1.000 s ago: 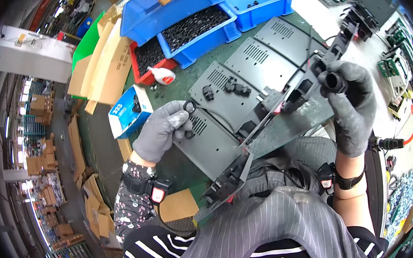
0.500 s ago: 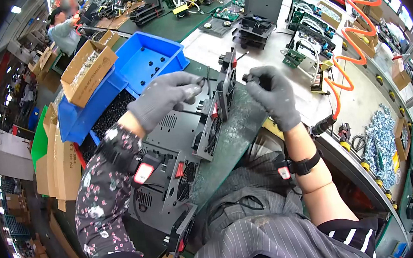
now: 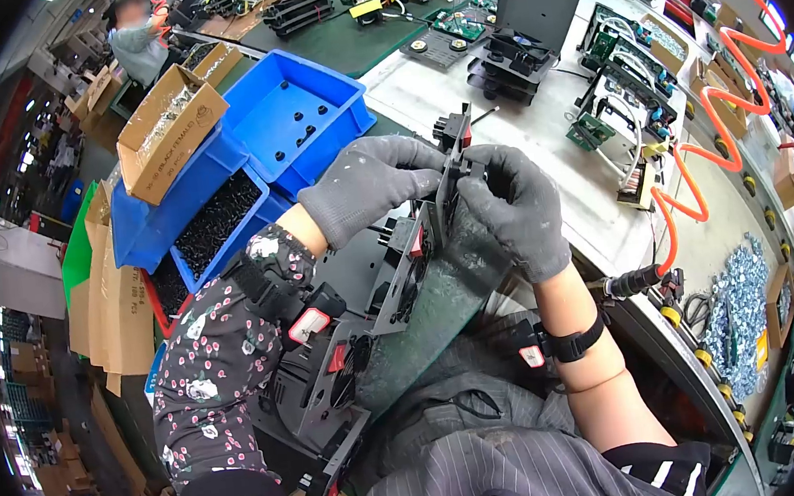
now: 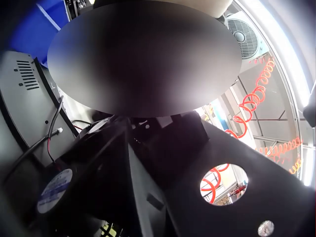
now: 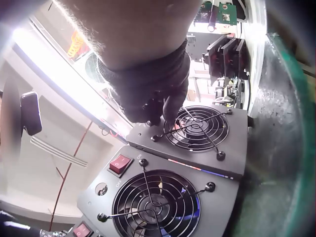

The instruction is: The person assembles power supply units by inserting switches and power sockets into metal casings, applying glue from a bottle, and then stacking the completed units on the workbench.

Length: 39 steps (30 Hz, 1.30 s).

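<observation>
My gloved left hand (image 3: 367,189) reaches behind the farthest upright fan panel (image 5: 236,143), thumb and fingertips still drawn together at its edge. The black ring nut it pinched earlier is hidden there. On the panel's outer side, my gloved right hand (image 3: 519,206) pinches a black cable gland (image 5: 154,109) close against the plate, beside the round wire fan guard (image 5: 197,126). A dark panel with a round hole (image 4: 182,197) fills the lower left wrist view, where a blurred dark oval hides the left fingers.
Nearer fan panels with a red rocker switch (image 5: 120,164) stand in the same row. Beyond the left arm are blue bins (image 3: 306,151), one with many small black parts, and a cardboard box (image 3: 167,141). Circuit assemblies (image 3: 596,128) and a coiled orange hose (image 3: 714,112) lie right.
The head view has swung right since the first frame. Both hands, earlier apart with the ring nut and cable gland, have come together on opposite sides of the farthest panel.
</observation>
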Each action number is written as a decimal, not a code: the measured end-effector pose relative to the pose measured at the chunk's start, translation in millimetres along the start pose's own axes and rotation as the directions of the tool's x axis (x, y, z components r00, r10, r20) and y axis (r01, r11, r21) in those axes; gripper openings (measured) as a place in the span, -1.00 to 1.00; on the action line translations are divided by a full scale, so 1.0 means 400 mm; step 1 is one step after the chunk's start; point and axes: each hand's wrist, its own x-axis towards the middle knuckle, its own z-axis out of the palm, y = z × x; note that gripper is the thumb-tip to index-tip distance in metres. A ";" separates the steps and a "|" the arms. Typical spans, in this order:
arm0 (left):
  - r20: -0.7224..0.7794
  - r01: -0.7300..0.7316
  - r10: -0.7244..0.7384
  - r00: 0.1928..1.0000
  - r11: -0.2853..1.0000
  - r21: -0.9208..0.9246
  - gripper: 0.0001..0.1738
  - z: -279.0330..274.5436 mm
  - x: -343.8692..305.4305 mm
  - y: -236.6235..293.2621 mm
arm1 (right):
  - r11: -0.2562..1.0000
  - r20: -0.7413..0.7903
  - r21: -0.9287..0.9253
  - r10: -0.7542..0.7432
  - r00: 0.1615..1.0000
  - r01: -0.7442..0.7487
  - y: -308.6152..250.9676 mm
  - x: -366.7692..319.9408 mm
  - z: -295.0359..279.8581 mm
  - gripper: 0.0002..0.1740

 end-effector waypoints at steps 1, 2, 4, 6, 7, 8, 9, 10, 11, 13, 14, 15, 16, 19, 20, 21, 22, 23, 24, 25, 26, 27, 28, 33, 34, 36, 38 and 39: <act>0.001 0.007 -0.007 1.000 1.000 -0.003 -0.74 0.000 -0.005 0.002 | 1.000 0.005 -0.002 0.005 1.000 -0.005 -0.007 0.000 0.002 -0.69; 0.000 0.008 -0.008 1.000 1.000 -0.008 -0.74 0.000 -0.003 -0.001 | 0.999 -0.002 -0.038 0.005 1.000 -0.005 -0.016 0.003 0.004 -0.70; -0.025 0.021 -0.022 0.999 0.997 -0.069 -0.74 0.002 0.000 -0.010 | 0.997 0.005 -0.082 0.002 1.000 -0.002 -0.028 0.005 0.011 -0.71; -0.029 -0.017 0.016 0.999 1.000 -0.015 -0.73 0.000 0.006 -0.021 | 0.990 -0.038 -0.141 0.027 0.999 -0.032 -0.038 0.003 0.016 -0.72; -0.023 -0.051 0.053 0.998 0.998 0.048 -0.72 -0.001 0.007 -0.022 | 0.989 -0.030 -0.148 0.021 0.999 -0.025 -0.037 0.002 0.015 -0.72; -0.028 -0.059 0.060 0.998 0.997 0.041 -0.72 0.000 0.004 -0.022 | 0.973 -0.018 -0.232 -0.022 1.000 0.017 -0.032 0.001 0.014 -0.73; -0.003 -0.037 0.037 0.999 0.997 -0.074 -0.71 0.002 -0.006 -0.013 | 0.948 -0.005 -0.314 -0.064 0.998 0.059 -0.026 0.001 0.014 -0.72; 0.024 -0.012 0.017 1.000 0.982 -0.187 -0.70 0.003 -0.012 -0.008 | 0.945 0.000 -0.320 -0.070 0.998 0.066 -0.017 0.004 0.014 -0.72; 0.028 -0.010 0.015 0.999 0.987 -0.160 -0.69 0.003 -0.008 -0.010 | 0.872 0.004 -0.464 -0.171 0.985 0.153 -0.005 0.005 0.015 -0.71; 0.027 -0.005 0.009 1.000 0.990 -0.140 -0.68 0.000 0.003 -0.005 | 0.777 0.037 -0.559 -0.324 0.945 0.288 0.011 0.011 0.022 -0.66; 0.030 0.007 -0.004 1.000 0.993 -0.117 -0.67 0.000 0.007 -0.003 | 0.771 0.050 -0.561 -0.332 0.942 0.302 0.008 0.010 0.024 -0.66; 0.018 -0.002 0.005 1.000 0.992 -0.127 -0.67 0.001 0.010 -0.002 | 0.803 0.027 -0.511 -0.342 0.939 0.307 0.003 0.005 0.025 -0.67; 0.034 0.022 -0.018 0.999 0.993 -0.115 -0.67 0.001 0.014 0.000 | 0.831 0.005 -0.459 -0.351 0.936 0.314 0.000 0.002 0.024 -0.68; 0.083 0.102 -0.095 0.992 0.991 -0.082 -0.67 0.003 0.022 -0.002 | 0.857 0.062 -0.439 -0.272 0.960 0.271 -0.004 -0.002 0.011 -0.67; 0.075 0.097 -0.090 0.993 0.991 -0.093 -0.67 0.000 0.022 -0.003 | 0.892 0.089 -0.403 -0.184 0.979 0.204 -0.005 0.000 0.006 -0.68; 0.091 0.113 -0.103 0.991 0.987 -0.113 -0.66 -0.003 0.019 -0.001 | 0.888 0.136 -0.398 -0.194 0.972 0.233 0.001 0.007 0.000 -0.70; 0.109 0.129 -0.116 0.987 0.983 -0.129 -0.66 -0.004 0.016 0.004 | 0.886 0.146 -0.398 -0.195 0.970 0.238 0.010 0.015 -0.007 -0.70; 0.098 0.135 -0.125 0.987 0.986 -0.095 -0.66 -0.006 0.012 0.012 | 0.965 0.196 -0.262 0.022 0.980 0.031 0.020 0.024 -0.014 -0.68; 0.092 0.133 -0.124 0.988 0.986 -0.101 -0.66 -0.007 0.012 0.009 | 0.971 0.273 -0.134 0.227 0.935 -0.196 0.019 0.030 -0.014 -0.65; 0.094 0.079 -0.072 0.993 0.994 -0.073 -0.64 -0.010 0.015 0.003 | 0.983 0.229 -0.115 0.169 0.959 -0.145 -0.008 0.025 0.004 -0.30; 0.097 0.025 -0.020 0.995 0.999 -0.046 -0.63 -0.012 0.021 -0.007 | 0.983 0.235 -0.117 0.166 0.958 -0.141 0.001 0.026 0.003 -0.30; 0.137 -0.041 0.059 0.989 0.991 -0.126 -0.58 -0.008 0.026 -0.011 | 0.978 0.220 -0.204 0.080 0.972 -0.034 0.011 0.028 0.001 -0.35; 0.134 -0.042 0.059 0.989 0.991 -0.130 -0.58 -0.010 0.025 -0.017 | 0.954 0.211 -0.290 -0.007 0.977 0.069 0.014 0.026 -0.001 -0.39; 0.107 -0.169 0.162 0.981 0.984 0.053 -0.56 -0.018 0.010 -0.003 | 0.898 0.113 -0.397 -0.156 0.981 0.189 -0.041 0.006 0.005 -0.65; 0.104 -0.211 0.202 0.974 0.973 0.093 -0.56 -0.017 0.009 -0.006 | 0.900 0.110 -0.397 -0.148 0.983 0.180 -0.025 0.010 -0.001 -0.65; 0.096 -0.233 0.227 0.969 0.970 0.067 -0.57 -0.013 0.011 -0.015 | 0.939 0.182 -0.335 -0.016 0.983 0.077 0.023 0.023 -0.017 -0.48; 0.085 -0.256 0.251 0.964 0.966 0.045 -0.58 -0.021 0.008 -0.018 | 0.984 0.197 -0.166 0.099 0.975 -0.067 0.017 0.023 -0.011 -0.41; 0.111 -0.208 0.221 0.969 0.971 -0.115 -0.59 -0.034 -0.006 -0.004 | 0.988 0.209 -0.139 0.091 0.974 -0.063 0.003 0.022 -0.006 -0.35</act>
